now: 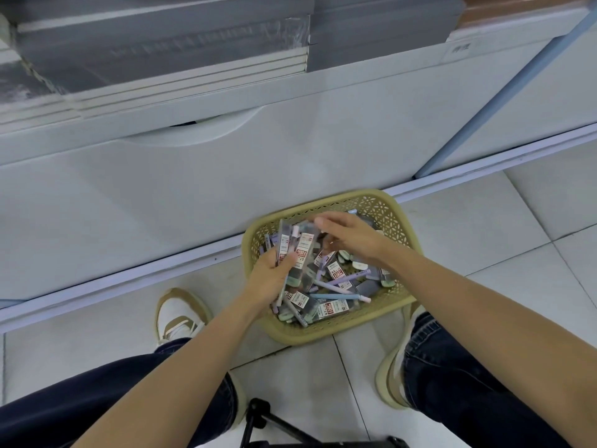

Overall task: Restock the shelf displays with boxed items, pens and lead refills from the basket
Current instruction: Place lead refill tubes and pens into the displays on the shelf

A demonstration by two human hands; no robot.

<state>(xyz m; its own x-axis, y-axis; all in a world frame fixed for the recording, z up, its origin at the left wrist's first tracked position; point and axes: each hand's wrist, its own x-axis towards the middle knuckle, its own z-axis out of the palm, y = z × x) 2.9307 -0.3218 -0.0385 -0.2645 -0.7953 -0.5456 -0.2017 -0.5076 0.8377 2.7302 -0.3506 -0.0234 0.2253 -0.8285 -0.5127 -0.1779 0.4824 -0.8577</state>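
Left hand grips a fan of clear, red-labelled refill packs, probably light and slippery; hold them mid-length. Right hand: grip unclear.

tan lattice basket, lilac pens

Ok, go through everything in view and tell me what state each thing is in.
basket: upright on the floor, partly filled.
left hand: grips a bunch of refill packs over the basket.
right hand: fingers bent over that bunch, grip unclear.
blue pen: lying loose in the basket.
drawer: closed.
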